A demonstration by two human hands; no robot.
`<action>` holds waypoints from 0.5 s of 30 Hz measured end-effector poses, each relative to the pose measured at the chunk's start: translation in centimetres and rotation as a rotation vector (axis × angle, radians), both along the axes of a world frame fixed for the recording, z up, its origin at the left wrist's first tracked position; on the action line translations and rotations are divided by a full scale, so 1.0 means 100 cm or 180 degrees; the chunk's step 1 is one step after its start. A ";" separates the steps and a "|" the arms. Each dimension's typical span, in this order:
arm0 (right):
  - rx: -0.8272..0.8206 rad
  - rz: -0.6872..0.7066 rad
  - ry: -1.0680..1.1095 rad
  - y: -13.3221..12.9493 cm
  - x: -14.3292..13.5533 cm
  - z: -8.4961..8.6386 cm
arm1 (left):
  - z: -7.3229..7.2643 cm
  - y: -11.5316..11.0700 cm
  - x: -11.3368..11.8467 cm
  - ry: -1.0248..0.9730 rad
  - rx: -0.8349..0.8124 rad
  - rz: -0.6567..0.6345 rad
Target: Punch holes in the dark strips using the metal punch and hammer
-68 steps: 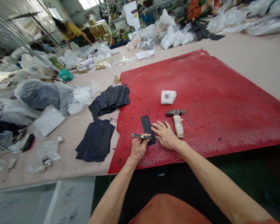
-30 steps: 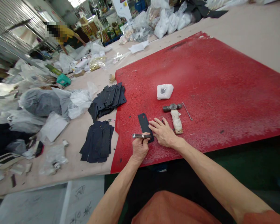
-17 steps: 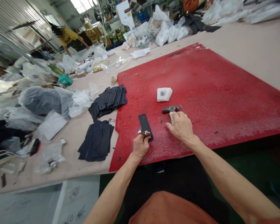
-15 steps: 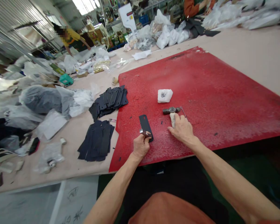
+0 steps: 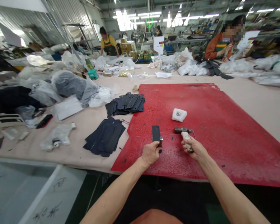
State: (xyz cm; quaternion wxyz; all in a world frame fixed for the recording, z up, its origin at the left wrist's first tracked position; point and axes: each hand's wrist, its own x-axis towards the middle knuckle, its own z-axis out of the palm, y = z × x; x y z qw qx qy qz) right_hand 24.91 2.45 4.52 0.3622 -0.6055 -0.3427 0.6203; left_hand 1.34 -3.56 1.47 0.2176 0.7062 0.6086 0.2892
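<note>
My left hand (image 5: 151, 152) is closed round a short metal punch (image 5: 161, 142), which stands over the lower end of a small black piece (image 5: 156, 133) lying on the red sheet (image 5: 200, 102). In my right hand (image 5: 193, 148) is a hammer (image 5: 186, 137), gripped by its pale wrapped handle. The hammer's metal head points left, and a thin metal rod (image 5: 194, 134) shows beside it. Beyond the hammer sits a white block (image 5: 179, 114) with small metal bits on top. Two piles of black pieces, a far one (image 5: 127, 103) and a near one (image 5: 105, 136), lie left of the sheet.
Plastic bags (image 5: 70, 85) crowd the table's left side. A teal object (image 5: 92, 74) and more clear bags (image 5: 191, 67) lie at the back. One person in yellow (image 5: 109, 43) and another in orange (image 5: 214, 48) are across the table.
The view has tilted up and levelled. My right hand has gone from loosely touching the hammer handle to being wrapped round it. The punch in my left hand is now more upright.
</note>
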 end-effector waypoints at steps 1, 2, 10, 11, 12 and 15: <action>0.0058 -0.0033 -0.0014 -0.004 -0.001 0.008 | 0.000 0.000 0.000 0.0007 0.0008 -0.0007; 0.0191 -0.0027 -0.0074 -0.009 -0.003 0.019 | 0.000 0.000 0.000 0.0003 0.0013 -0.0009; 0.2890 0.0576 -0.2288 -0.064 -0.023 0.153 | 0.001 0.001 -0.001 -0.0010 0.0003 -0.0019; 0.3108 0.0806 -0.2417 -0.069 -0.026 0.156 | 0.001 0.001 -0.001 -0.0004 0.0009 -0.0029; 0.3241 0.1106 -0.2536 -0.073 -0.028 0.156 | 0.001 0.001 -0.001 0.0004 0.0013 -0.0041; 0.3250 0.1999 -0.2886 -0.077 -0.031 0.156 | 0.000 0.001 -0.001 0.0037 0.0023 -0.0036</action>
